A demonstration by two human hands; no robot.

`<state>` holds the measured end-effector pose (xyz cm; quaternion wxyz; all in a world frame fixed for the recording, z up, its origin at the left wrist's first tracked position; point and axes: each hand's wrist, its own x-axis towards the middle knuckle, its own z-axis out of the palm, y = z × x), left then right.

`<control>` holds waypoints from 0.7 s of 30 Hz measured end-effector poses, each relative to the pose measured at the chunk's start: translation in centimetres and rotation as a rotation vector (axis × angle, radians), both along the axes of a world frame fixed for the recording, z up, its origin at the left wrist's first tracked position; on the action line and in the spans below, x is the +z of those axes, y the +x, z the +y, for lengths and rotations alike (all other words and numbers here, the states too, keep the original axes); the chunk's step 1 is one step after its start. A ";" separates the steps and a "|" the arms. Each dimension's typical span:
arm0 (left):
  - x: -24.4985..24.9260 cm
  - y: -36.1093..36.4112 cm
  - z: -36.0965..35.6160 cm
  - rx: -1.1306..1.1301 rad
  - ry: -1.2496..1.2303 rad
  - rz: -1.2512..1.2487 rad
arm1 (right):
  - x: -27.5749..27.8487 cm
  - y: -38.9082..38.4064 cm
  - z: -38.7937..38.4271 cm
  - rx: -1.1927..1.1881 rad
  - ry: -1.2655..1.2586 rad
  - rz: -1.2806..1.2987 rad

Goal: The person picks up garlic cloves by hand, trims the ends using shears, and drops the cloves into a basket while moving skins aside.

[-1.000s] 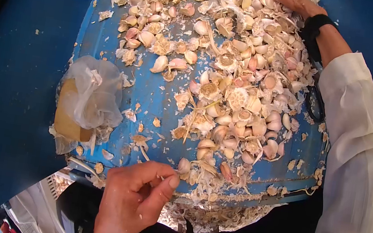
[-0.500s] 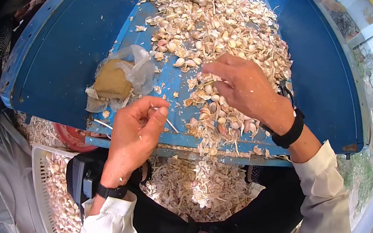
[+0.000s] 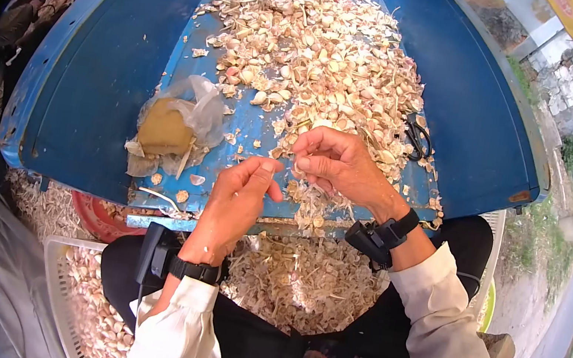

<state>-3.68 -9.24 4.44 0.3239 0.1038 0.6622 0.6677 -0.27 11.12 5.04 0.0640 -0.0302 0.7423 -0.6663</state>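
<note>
My left hand (image 3: 240,190) is held over the near edge of the blue metal bed, its thumb and fingers curled together. Whatever it may hold is hidden. Close beside it, the thumb and fingertips of my right hand (image 3: 342,161) are pinched on a small pale garlic clove (image 3: 298,171), mostly covered by the fingers. Beyond both hands spreads a heap of garlic cloves (image 3: 319,64) mixed with papery skins and stems. Loose skins (image 3: 312,205) lie below my right hand, at the edge.
Black-handled scissors (image 3: 418,140) lie right of the heap. A clear plastic bag with a tan block (image 3: 165,128) sits on the left. Below stand a white crate (image 3: 53,277) of cloves and a red basin (image 3: 96,220). Discarded skins (image 3: 301,279) pile up between the knees.
My right hand has come back from the heap toward my left hand, now pinching a clove. The thin white stick at my left fingers no longer shows. The view has shifted slightly.
</note>
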 end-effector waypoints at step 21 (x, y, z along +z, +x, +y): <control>-1.6 1.4 1.1 0.287 0.661 -0.388 | 0.3 6.2 2.3 -0.084 0.548 0.305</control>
